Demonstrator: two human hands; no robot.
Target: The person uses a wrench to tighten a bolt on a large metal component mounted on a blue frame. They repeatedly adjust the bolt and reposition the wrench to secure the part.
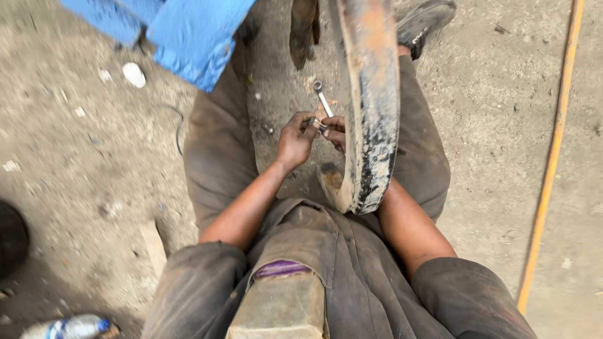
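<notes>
Bare dusty concrete floor (94, 157), we sit on it, legs spread. Worn black rubber tyre (372, 107) stands on edge between our knees, long axis running away from us. Both hands meet just left of it: left hand (295, 139) and right hand (335, 130) pinch one small shiny metal fitting (318, 125). Slim silver wrench (322, 97) lies on the floor just beyond, pointing away.

The dusty concrete floor (94, 163) carries everything. A small white cap (134, 74) lies near its far left part, beside a blue metal piece (188, 31). A plastic bottle (69, 328) lies at the near left corner, a wooden scrap (152, 246) just beyond it. A yellow hose (553, 157) runs along the right side. A wrench (321, 97) lies at the far middle.
</notes>
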